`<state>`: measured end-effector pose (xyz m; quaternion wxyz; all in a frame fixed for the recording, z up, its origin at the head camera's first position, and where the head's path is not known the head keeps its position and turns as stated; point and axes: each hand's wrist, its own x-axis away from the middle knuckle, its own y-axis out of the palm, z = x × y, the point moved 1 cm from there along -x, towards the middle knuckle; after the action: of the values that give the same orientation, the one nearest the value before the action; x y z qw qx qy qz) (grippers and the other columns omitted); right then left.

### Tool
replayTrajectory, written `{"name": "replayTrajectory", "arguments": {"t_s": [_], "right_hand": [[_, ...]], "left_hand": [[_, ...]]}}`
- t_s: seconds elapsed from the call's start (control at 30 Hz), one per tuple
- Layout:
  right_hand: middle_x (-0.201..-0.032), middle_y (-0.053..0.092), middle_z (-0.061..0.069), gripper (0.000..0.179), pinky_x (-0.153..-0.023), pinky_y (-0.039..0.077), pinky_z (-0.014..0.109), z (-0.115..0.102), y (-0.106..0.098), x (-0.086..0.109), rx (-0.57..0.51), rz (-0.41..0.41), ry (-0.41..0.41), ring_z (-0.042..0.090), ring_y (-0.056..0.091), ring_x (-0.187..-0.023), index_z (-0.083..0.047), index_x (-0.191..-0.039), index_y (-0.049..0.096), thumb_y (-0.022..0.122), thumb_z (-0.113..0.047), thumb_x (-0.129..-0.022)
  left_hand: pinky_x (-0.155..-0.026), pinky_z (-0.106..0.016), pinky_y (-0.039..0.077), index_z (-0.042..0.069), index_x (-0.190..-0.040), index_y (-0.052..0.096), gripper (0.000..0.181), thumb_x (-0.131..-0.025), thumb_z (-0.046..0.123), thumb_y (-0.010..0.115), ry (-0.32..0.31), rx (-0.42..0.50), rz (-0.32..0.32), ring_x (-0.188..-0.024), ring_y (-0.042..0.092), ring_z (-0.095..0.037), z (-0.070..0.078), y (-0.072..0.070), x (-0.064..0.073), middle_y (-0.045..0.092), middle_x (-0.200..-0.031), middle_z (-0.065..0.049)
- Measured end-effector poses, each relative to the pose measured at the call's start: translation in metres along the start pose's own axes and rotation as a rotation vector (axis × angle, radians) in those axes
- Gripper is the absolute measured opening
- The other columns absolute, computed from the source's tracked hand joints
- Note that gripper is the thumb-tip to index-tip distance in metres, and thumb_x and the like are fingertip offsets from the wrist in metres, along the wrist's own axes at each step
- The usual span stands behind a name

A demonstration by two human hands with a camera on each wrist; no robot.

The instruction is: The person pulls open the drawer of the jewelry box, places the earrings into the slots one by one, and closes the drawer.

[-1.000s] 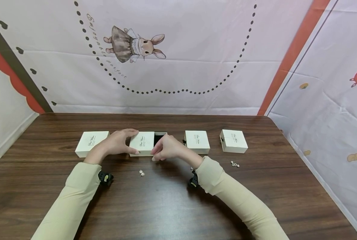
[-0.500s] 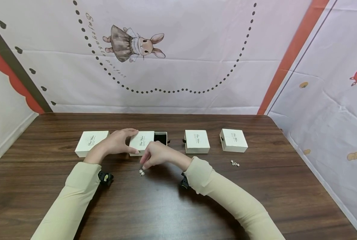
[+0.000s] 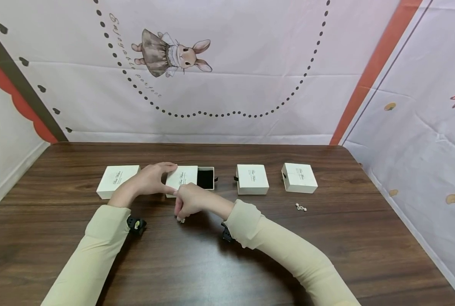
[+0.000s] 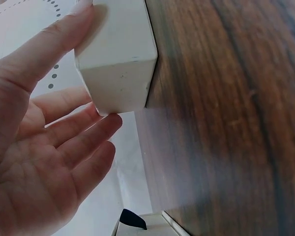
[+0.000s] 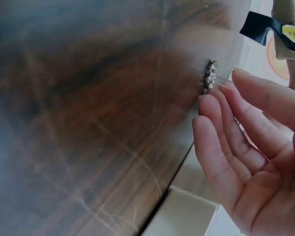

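My left hand (image 3: 151, 180) grips the left end of a white box (image 3: 181, 175) with a printed lid. In the left wrist view, the thumb (image 4: 49, 46) lies along one side of this box (image 4: 119, 73), with fingertips at its far edge. The box's drawer (image 3: 206, 178) is partly out to the right, showing a black lining. In front of the box, my right hand (image 3: 191, 199) reaches down to small silvery flower-like earrings (image 3: 182, 220). Its thumb and index fingertips pinch around the thin posts of these earrings (image 5: 211, 76), close over the tabletop.
Another white box (image 3: 117, 180) sits at left. Two more, a white box (image 3: 252, 178) with a black tab and a white box (image 3: 300, 177), stand at right. A small piece of jewellery with round ends (image 3: 300, 207) lies on the dark wooden table (image 3: 166, 263).
My right hand has moved from the drawer's front to the left and nearer to me, down onto the earrings. My left hand has stayed on the box.
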<state>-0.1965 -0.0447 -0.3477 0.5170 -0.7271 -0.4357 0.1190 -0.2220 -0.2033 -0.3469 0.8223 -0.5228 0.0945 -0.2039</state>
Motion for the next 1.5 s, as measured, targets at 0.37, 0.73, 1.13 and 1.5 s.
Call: {"name": "replayTrajectory", "arguments": {"t_s": [0.37, 0.73, 1.13, 1.5], "right_hand": [[-0.053, 0.061, -0.008, 0.014, -0.049, 0.041, 0.013, -0.004, 0.001, -0.001, 0.082, 0.027, 0.052, 0.001, 0.054, -0.046, -0.016, -0.062, 0.07, 0.073, -0.011, -0.075], [-0.063, 0.066, 0.001, 0.015, -0.049, 0.043, 0.014, 0.012, -0.012, 0.011, -0.067, 0.101, 0.015, 0.009, 0.061, -0.053, -0.009, -0.07, 0.067, 0.065, -0.01, -0.084], [-0.069, 0.067, 0.007, 0.01, -0.057, 0.054, 0.027, 0.04, -0.041, 0.018, -0.416, 0.259, 0.073, 0.021, 0.066, -0.063, -0.002, -0.075, 0.065, 0.059, 0.0, -0.083], [-0.077, 0.07, 0.001, 0.01, -0.059, 0.051, 0.021, 0.058, -0.052, 0.021, -0.455, 0.378, 0.208, 0.009, 0.064, -0.062, -0.007, -0.083, 0.074, 0.075, -0.009, -0.073]], "left_hand": [[-0.097, -0.056, 0.032, -0.003, -0.135, 0.039, 0.078, -0.074, 0.03, 0.075, -0.01, -0.007, -0.007, -0.124, 0.035, -0.043, -0.001, 0.0, 0.0, 0.035, -0.139, -0.024], [-0.097, -0.055, 0.032, -0.003, -0.135, 0.039, 0.086, -0.07, 0.041, 0.076, -0.021, 0.005, -0.005, -0.125, 0.034, -0.042, 0.001, 0.001, -0.001, 0.035, -0.14, -0.023], [-0.099, -0.053, 0.031, -0.002, -0.135, 0.04, 0.089, -0.068, 0.042, 0.078, -0.043, 0.011, -0.002, -0.126, 0.033, -0.041, 0.001, 0.001, -0.002, 0.036, -0.139, -0.023], [-0.1, -0.055, 0.029, -0.002, -0.136, 0.039, 0.09, -0.069, 0.044, 0.076, -0.046, 0.008, -0.012, -0.127, 0.032, -0.042, 0.002, 0.001, -0.001, 0.035, -0.14, -0.023]]}}
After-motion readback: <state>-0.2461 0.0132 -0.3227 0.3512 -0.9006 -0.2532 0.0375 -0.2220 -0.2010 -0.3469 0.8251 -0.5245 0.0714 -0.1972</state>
